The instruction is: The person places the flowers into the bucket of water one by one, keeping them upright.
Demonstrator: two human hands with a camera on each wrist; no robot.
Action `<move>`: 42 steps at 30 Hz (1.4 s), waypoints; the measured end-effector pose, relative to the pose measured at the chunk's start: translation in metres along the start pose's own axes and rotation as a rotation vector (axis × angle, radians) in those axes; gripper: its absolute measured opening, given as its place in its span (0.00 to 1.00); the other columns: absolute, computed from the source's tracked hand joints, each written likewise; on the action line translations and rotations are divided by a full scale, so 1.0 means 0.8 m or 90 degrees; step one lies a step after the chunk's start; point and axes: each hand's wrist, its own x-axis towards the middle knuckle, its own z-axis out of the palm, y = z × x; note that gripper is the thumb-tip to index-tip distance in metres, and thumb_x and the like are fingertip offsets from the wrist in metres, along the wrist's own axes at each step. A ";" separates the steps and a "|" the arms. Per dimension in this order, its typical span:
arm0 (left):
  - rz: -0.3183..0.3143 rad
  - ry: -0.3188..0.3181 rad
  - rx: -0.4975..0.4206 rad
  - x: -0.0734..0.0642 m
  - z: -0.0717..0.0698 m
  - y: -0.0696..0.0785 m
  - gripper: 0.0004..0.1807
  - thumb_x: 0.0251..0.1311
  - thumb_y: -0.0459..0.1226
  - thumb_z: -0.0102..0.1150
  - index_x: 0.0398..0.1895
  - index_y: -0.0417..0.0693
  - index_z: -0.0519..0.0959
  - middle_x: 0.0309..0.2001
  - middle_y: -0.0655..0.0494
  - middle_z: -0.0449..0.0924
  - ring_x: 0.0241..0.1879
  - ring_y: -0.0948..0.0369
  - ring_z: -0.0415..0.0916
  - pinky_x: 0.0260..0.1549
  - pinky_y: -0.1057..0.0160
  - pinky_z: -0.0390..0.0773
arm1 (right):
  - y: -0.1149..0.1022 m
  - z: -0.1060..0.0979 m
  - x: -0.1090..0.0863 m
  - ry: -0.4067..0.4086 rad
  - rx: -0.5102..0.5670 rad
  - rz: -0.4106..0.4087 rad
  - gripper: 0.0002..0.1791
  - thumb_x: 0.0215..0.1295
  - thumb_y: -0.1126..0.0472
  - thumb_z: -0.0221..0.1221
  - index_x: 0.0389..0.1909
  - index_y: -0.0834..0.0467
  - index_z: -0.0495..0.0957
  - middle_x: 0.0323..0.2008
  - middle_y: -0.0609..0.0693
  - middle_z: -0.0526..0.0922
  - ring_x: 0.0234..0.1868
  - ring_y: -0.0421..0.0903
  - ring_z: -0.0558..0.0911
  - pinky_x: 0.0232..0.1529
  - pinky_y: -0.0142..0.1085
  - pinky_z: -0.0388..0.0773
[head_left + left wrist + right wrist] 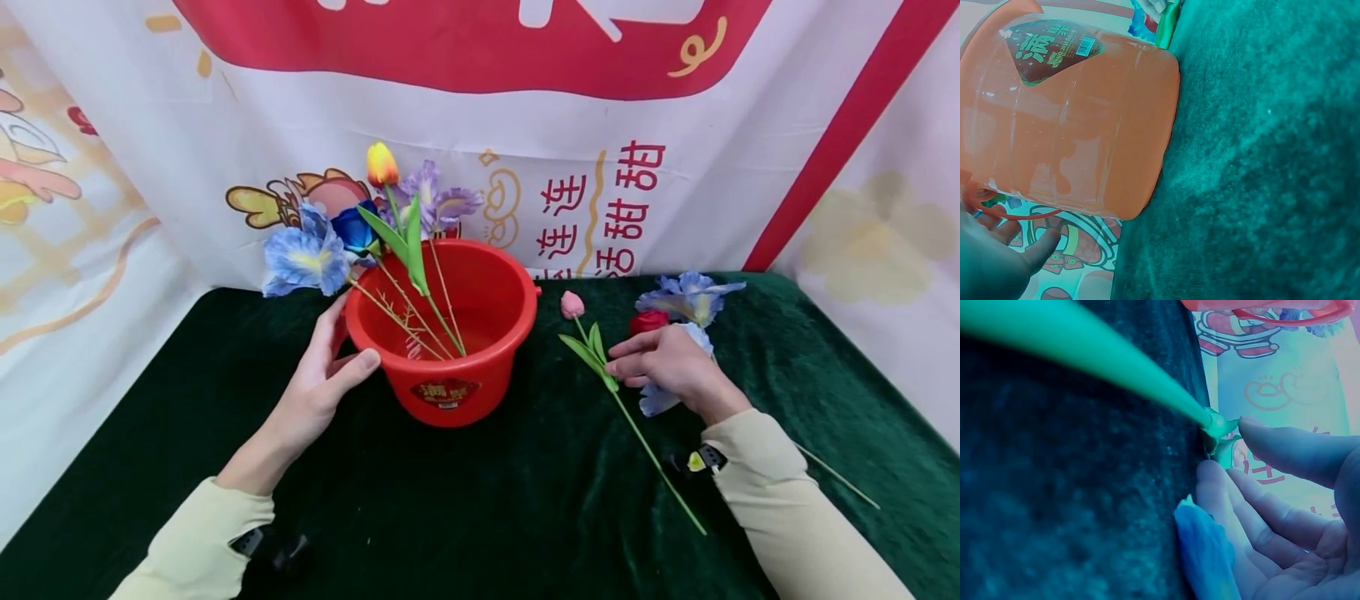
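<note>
A red bucket (442, 400) stands on the table with several artificial flowers leaning in it, among them a yellow-orange tulip (382, 164) and a dark blue rose (356, 227). My left hand (322, 375) touches the bucket's left side near the rim, its thumb apart from the fingers. In the left wrist view its fingers reach by the handle. To the right, a pink tulip (572, 305) lies on the cloth. My right hand (671, 367) is at its leaves, the thumb touching a leaf tip, a gap between thumb and forefinger in the right wrist view.
Beneath and beyond my right hand lie a red flower (648, 322) and a blue iris-like flower (693, 297). A loose stem (840, 477) extends towards the right. Dark green cloth (465, 517) covers the table. A printed curtain (450, 117) hangs behind the bucket.
</note>
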 end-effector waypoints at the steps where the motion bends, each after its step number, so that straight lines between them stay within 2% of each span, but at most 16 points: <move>1: -0.001 0.000 0.001 0.000 -0.001 0.000 0.39 0.81 0.41 0.46 0.87 0.63 0.42 0.85 0.58 0.48 0.83 0.50 0.49 0.64 0.75 0.75 | 0.000 0.000 0.000 -0.002 -0.007 0.000 0.29 0.72 0.53 0.69 0.67 0.65 0.79 0.55 0.52 0.89 0.48 0.42 0.91 0.61 0.44 0.85; 9: -0.007 -0.001 0.004 0.001 -0.002 -0.001 0.40 0.81 0.41 0.46 0.87 0.62 0.40 0.86 0.57 0.46 0.83 0.50 0.49 0.64 0.75 0.74 | 0.000 -0.002 0.000 -0.042 -0.028 -0.008 0.29 0.71 0.53 0.69 0.66 0.66 0.80 0.48 0.50 0.93 0.50 0.47 0.92 0.66 0.52 0.82; 19: -0.019 -0.003 0.004 0.001 0.001 -0.002 0.40 0.81 0.43 0.47 0.87 0.64 0.40 0.86 0.60 0.46 0.84 0.51 0.49 0.65 0.74 0.74 | 0.005 -0.003 -0.001 -0.072 -0.048 -0.016 0.27 0.68 0.55 0.71 0.62 0.68 0.82 0.44 0.49 0.93 0.45 0.44 0.91 0.53 0.40 0.88; 23: -0.017 -0.003 0.001 0.000 0.000 -0.001 0.40 0.81 0.43 0.47 0.87 0.64 0.40 0.86 0.59 0.46 0.84 0.50 0.49 0.65 0.74 0.74 | 0.003 -0.001 -0.002 -0.074 -0.041 -0.023 0.27 0.69 0.58 0.70 0.62 0.70 0.80 0.42 0.51 0.93 0.43 0.44 0.91 0.51 0.39 0.89; 32: -0.011 -0.004 -0.004 0.000 -0.001 -0.002 0.40 0.81 0.42 0.47 0.87 0.63 0.41 0.86 0.58 0.46 0.83 0.49 0.51 0.65 0.73 0.75 | 0.000 0.005 -0.002 -0.056 -0.086 -0.028 0.28 0.65 0.56 0.73 0.60 0.69 0.82 0.38 0.49 0.93 0.38 0.42 0.89 0.43 0.35 0.87; 42: -0.007 0.000 -0.001 0.000 -0.002 -0.003 0.40 0.81 0.41 0.47 0.87 0.64 0.41 0.85 0.59 0.47 0.83 0.51 0.50 0.65 0.74 0.75 | -0.001 0.007 0.001 -0.042 -0.093 -0.035 0.24 0.66 0.58 0.70 0.59 0.67 0.83 0.39 0.49 0.93 0.40 0.41 0.87 0.44 0.35 0.86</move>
